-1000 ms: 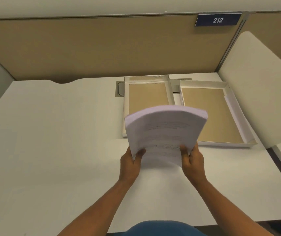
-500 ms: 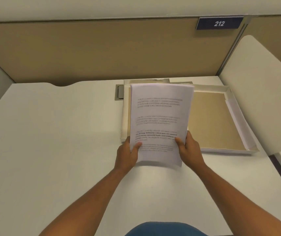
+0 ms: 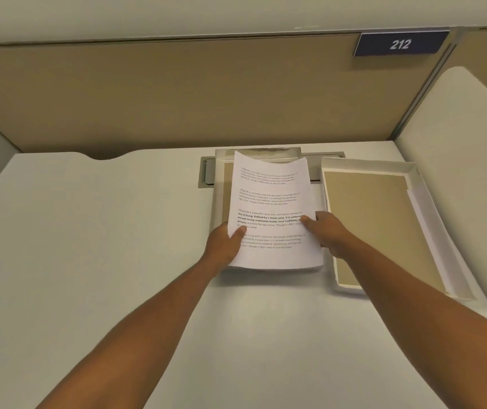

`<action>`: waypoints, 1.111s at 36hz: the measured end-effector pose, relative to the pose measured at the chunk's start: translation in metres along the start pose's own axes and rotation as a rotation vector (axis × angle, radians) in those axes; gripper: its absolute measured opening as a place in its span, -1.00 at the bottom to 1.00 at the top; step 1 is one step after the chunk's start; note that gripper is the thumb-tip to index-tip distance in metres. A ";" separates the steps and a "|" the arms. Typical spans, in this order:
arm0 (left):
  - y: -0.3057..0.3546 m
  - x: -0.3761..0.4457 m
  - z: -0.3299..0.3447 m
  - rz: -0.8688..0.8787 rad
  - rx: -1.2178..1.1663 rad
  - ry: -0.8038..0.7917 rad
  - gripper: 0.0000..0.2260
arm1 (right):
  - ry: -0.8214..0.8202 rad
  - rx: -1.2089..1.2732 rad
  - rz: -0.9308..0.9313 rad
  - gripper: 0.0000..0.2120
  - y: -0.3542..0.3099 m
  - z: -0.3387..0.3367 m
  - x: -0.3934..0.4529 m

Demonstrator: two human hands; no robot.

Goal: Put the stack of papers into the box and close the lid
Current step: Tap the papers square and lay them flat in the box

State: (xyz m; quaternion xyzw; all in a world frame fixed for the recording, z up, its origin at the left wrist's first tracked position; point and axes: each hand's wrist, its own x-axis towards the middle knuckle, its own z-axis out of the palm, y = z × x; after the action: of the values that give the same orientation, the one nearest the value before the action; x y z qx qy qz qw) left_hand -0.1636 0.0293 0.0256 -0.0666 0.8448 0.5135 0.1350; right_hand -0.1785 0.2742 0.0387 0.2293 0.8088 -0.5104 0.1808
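Observation:
A stack of white printed papers [image 3: 271,202] lies low over the shallow white box [image 3: 219,190] with a brown inside, covering most of it. My left hand [image 3: 224,242] grips the stack's lower left edge, thumb on top. On the lower right edge, my right hand [image 3: 326,228] holds it the same way. The stack's far end curls up slightly near the box's far wall. The lid [image 3: 384,225], a matching white tray with a brown inside, lies open side up just right of the box.
The white desk [image 3: 88,261] ends at a tan partition [image 3: 177,98] bearing a "212" sign [image 3: 400,44]. A grey cable slot [image 3: 206,172] sits behind the box. A white curved panel [image 3: 457,137] rises on the right.
The stack was raised and bent in the air, then flattened and moved forward and down over the box. Both hands kept their hold on it.

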 end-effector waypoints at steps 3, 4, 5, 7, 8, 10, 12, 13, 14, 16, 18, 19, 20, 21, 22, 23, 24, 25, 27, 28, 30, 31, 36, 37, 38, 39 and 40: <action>-0.003 0.015 0.004 -0.055 0.017 0.017 -0.67 | 0.020 -0.028 0.008 -0.60 -0.007 0.007 0.017; -0.004 0.020 0.005 -0.074 0.022 0.018 -0.66 | 0.027 -0.044 0.011 -0.59 -0.010 0.009 0.020; -0.006 0.025 0.006 -0.090 0.027 0.020 -0.65 | 0.038 -0.053 0.009 -0.59 -0.012 0.012 0.025; -0.010 0.034 0.008 -0.120 0.036 0.021 -0.64 | 0.060 -0.067 0.023 -0.59 -0.015 0.018 0.034; -0.011 0.037 0.008 -0.127 0.043 0.022 -0.65 | 0.069 -0.071 0.034 -0.59 -0.016 0.020 0.036; -0.015 0.043 0.008 -0.134 0.053 0.024 -0.65 | 0.087 -0.084 0.048 -0.58 -0.017 0.026 0.041; -0.018 0.048 0.009 -0.144 0.069 0.029 -0.65 | 0.094 -0.100 0.052 -0.59 -0.016 0.032 0.046; -0.020 0.051 0.009 -0.149 0.078 0.030 -0.64 | 0.098 -0.104 0.052 -0.59 -0.015 0.035 0.048; -0.022 0.053 0.009 -0.158 0.083 0.026 -0.64 | 0.099 -0.103 0.057 -0.60 -0.014 0.037 0.049; -0.025 0.056 0.011 -0.176 0.079 0.016 -0.63 | 0.104 -0.098 0.066 -0.60 -0.012 0.040 0.051; -0.027 0.058 0.014 -0.185 0.086 0.024 -0.63 | 0.111 -0.108 0.061 -0.60 -0.010 0.043 0.053; -0.028 0.059 0.015 -0.188 0.092 0.033 -0.64 | 0.119 -0.121 0.056 -0.61 -0.009 0.043 0.054; -0.028 0.060 0.017 -0.190 0.098 0.044 -0.64 | 0.127 -0.139 0.050 -0.61 -0.009 0.043 0.055; -0.029 0.062 0.018 -0.194 0.099 0.055 -0.64 | 0.134 -0.158 0.047 -0.61 -0.010 0.044 0.056; -0.030 0.063 0.018 -0.204 0.097 0.066 -0.64 | 0.138 -0.179 0.047 -0.61 -0.010 0.044 0.057; -0.031 0.064 0.018 -0.215 0.099 0.080 -0.64 | 0.138 -0.198 0.051 -0.60 -0.011 0.044 0.058; -0.032 0.065 0.018 -0.224 0.112 0.093 -0.63 | 0.136 -0.219 0.059 -0.60 -0.011 0.044 0.059; -0.033 0.066 0.018 -0.228 0.137 0.105 -0.63 | 0.135 -0.246 0.064 -0.60 -0.011 0.044 0.060; -0.032 0.067 0.017 -0.228 0.189 0.123 -0.63 | 0.142 -0.324 0.063 -0.60 -0.011 0.043 0.061; -0.032 0.067 0.018 -0.219 0.212 0.131 -0.63 | 0.148 -0.363 0.061 -0.60 -0.012 0.043 0.061; -0.032 0.068 0.018 -0.194 0.267 0.139 -0.64 | 0.154 -0.431 0.050 -0.61 -0.012 0.043 0.059; -0.033 0.068 0.019 -0.189 0.292 0.139 -0.64 | 0.155 -0.463 0.043 -0.61 -0.011 0.044 0.058; -0.032 0.072 0.019 -0.200 0.350 0.128 -0.66 | 0.139 -0.530 0.012 -0.59 -0.012 0.046 0.056; -0.031 0.073 0.019 -0.200 0.359 0.129 -0.66 | 0.133 -0.533 0.010 -0.58 -0.013 0.045 0.055; -0.030 0.074 0.018 -0.197 0.365 0.127 -0.66 | 0.125 -0.538 0.007 -0.57 -0.014 0.043 0.054; -0.029 0.075 0.018 -0.190 0.370 0.127 -0.65 | 0.116 -0.547 -0.002 -0.57 -0.016 0.041 0.054; -0.027 0.076 0.019 -0.184 0.374 0.124 -0.65 | 0.103 -0.564 -0.012 -0.56 -0.017 0.039 0.053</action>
State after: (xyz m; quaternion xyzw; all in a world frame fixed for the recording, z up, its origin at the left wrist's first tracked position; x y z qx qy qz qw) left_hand -0.2259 0.0350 -0.0281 -0.1486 0.9225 0.3282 0.1387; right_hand -0.2296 0.2417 0.0074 0.1908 0.9283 -0.2542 0.1928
